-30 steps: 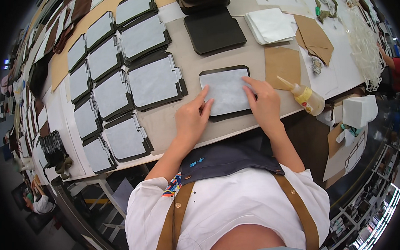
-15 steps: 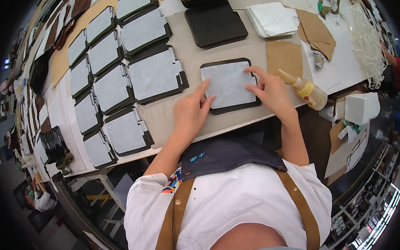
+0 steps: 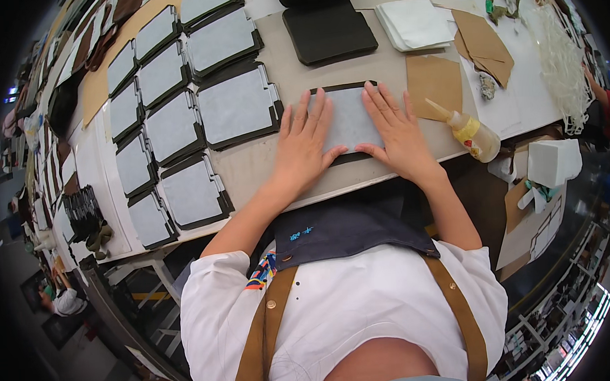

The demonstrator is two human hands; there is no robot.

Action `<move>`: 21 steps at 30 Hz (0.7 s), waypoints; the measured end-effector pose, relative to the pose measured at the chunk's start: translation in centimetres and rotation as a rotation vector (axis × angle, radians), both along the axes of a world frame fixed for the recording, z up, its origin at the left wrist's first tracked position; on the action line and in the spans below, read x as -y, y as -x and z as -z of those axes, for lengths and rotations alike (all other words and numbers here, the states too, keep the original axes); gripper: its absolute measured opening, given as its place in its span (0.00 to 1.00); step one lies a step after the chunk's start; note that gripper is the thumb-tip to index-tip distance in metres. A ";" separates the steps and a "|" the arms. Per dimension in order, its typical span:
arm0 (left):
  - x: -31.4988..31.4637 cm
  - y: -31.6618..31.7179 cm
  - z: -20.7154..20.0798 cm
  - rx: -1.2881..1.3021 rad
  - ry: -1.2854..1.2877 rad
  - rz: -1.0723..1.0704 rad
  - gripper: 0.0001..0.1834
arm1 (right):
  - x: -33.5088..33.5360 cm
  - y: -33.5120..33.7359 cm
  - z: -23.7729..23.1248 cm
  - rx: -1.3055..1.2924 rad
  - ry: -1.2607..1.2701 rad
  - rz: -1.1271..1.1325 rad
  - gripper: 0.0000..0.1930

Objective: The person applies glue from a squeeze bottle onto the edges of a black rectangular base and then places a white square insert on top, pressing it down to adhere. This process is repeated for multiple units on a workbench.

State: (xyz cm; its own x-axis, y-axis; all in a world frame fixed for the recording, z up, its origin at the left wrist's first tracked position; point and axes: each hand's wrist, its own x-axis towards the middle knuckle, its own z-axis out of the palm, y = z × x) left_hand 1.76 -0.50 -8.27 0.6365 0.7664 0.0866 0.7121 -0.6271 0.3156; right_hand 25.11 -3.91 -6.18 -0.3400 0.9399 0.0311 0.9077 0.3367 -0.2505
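A pale grey-white sheet (image 3: 351, 117) lies on a black rounded panel (image 3: 351, 159) near the table's front edge. My left hand (image 3: 304, 137) rests flat along its left side, fingers stretched out toward the far edge. On the opposite side my right hand (image 3: 398, 133) lies flat too, fingers spread, covering the sheet's right border. The two thumbs point toward each other near the panel's close edge, a small gap between them. Neither hand grips anything. Much of the panel's left and right edges is hidden under the palms and fingers.
Rows of similar sheet-topped black panels (image 3: 236, 105) fill the left. Beyond my hands sits a stack of bare black panels (image 3: 330, 31), with white sheets (image 3: 417, 23) beside it. Brown card (image 3: 434, 86) and a yellow-labelled glue bottle (image 3: 475, 139) lie at the right.
Both hands have gone from fingertips at the sheet's sides to lying flat over its sides, fingers extended away from me. The panel stays in nearly the same place.
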 end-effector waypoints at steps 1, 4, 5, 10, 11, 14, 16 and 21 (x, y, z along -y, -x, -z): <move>0.1 0.4 0.0 0.001 -0.001 -0.032 0.48 | 0.3 -0.2 0.1 -0.007 -0.017 0.035 0.50; 0.5 1.3 -0.5 0.014 0.002 -0.089 0.49 | 1.2 -0.7 0.0 -0.032 -0.060 0.109 0.51; 1.0 1.4 -0.7 0.025 0.008 -0.082 0.49 | 1.8 -0.6 -0.2 -0.043 -0.069 0.112 0.52; 3.5 1.0 -0.9 -0.048 0.078 0.182 0.50 | 4.9 0.9 -0.9 -0.053 0.085 -0.074 0.50; 3.6 1.2 -0.9 -0.049 0.085 0.198 0.50 | 5.2 0.9 -0.7 -0.044 0.094 -0.091 0.50; 3.6 2.3 -1.2 -0.084 0.076 0.168 0.50 | 5.8 0.5 -0.7 -0.048 0.082 -0.051 0.45; 3.5 3.4 -1.3 -0.064 0.071 0.100 0.49 | 5.9 -0.3 -0.9 -0.070 0.023 -0.005 0.41; 3.7 4.0 -1.0 0.072 0.027 -0.042 0.44 | 2.8 -1.3 -0.7 -0.194 -0.246 0.134 0.25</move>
State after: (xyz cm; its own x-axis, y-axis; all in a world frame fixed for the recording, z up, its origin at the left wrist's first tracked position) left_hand -2.22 -4.25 -7.22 0.5968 0.7948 0.1097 0.7125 -0.5879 0.3831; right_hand 26.38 -6.66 -5.49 -0.1791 0.9320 0.3150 0.8913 0.2893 -0.3492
